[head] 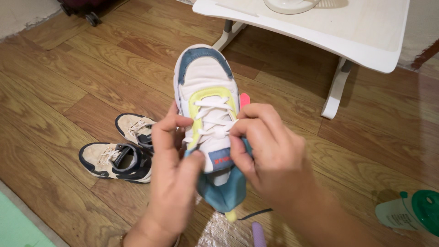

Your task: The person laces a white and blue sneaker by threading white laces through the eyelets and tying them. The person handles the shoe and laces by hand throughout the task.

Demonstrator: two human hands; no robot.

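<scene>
Right now I hold a small shoe (206,98) up in the air, over the wood floor (55,91), in the middle of the view. Its toe points far from me and its heel is near me. The shoe is white with a blue toe, a yellow-green strip and white laces (212,120).

My left hand (173,160) pinches the lace on the left side, with thumb and fingers closed tight on it. My right hand (265,153) pinches the lace on the right side, its fingers closed narrow too.

I think the shoe is light, since two pinches seem to keep it up. The top looks soft and bendy, and the sole looks firmer. The laces look thin and floppy, so I judge they could slip if I hold them loosely. A good place to grab is the heel or the sides.

On the floor to the left lie two tan shoes (120,153). A white table (366,41) stands far right. A green bottle (414,212) lies near right.
</scene>
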